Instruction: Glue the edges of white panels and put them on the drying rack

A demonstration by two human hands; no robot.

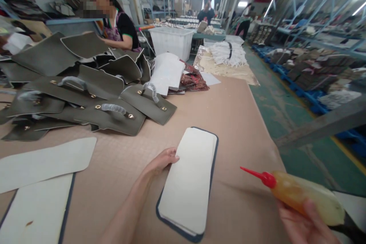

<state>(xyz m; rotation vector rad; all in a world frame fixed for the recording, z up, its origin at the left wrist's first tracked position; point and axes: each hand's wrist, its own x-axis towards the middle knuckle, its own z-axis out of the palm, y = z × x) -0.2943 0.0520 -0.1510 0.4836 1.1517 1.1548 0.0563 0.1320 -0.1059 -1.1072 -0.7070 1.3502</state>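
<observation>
A white rounded-corner panel (187, 183) lies on the table over a dark blue-edged piece (215, 156), and a few white layers show at its lower end. My left hand (166, 159) pinches the panel's left edge, thumb on top and the other fingers partly hidden. Off to the right, my right hand (300, 219) is wrapped round a squeeze bottle (310, 194) of yellowish liquid. The bottle is tilted, its thin red nozzle (257, 175) pointing left, above the table and apart from the panel.
More white panels (48, 160) lie at the left. Behind them are piled olive-grey bag pieces (120, 116) with plastic-wrapped handles. White sheets (168, 70) and a white bin (171, 42) stand farther back. A co-worker (122, 26) is at the left; the table edge (264, 122) runs along the right.
</observation>
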